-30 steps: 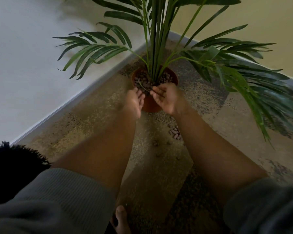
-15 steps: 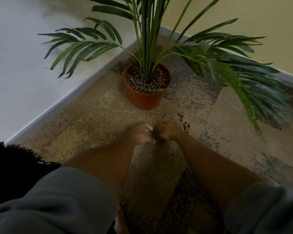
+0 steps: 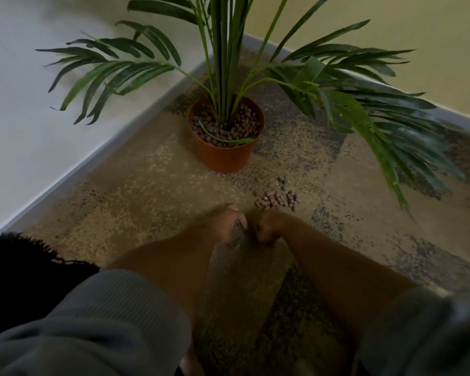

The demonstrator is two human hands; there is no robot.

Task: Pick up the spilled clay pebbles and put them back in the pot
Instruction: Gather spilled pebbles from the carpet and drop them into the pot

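Note:
An orange-brown plastic pot (image 3: 225,156) with a green palm stands in the room's corner, filled with brown clay pebbles (image 3: 236,126). A small heap of spilled pebbles (image 3: 277,200) lies on the carpet in front of the pot, to its right, with a few strays (image 3: 282,183) just behind it. My left hand (image 3: 228,226) and my right hand (image 3: 267,229) are down on the carpet side by side, just short of the heap. Both are blurred with fingers curled downward. A few dark pebbles (image 3: 238,236) show between them. What the palms hold is hidden.
Long palm fronds (image 3: 377,126) spread low over the carpet right of the pot. White skirting (image 3: 92,161) and walls close the corner behind it. A dark fringed thing (image 3: 25,261) lies at the left edge. Grey sleeves cover my upper forearms.
Both hands left the pot's rim and dropped to the carpet near the spilled heap. Since half a second ago they have stayed there, close together. The view shifted slightly.

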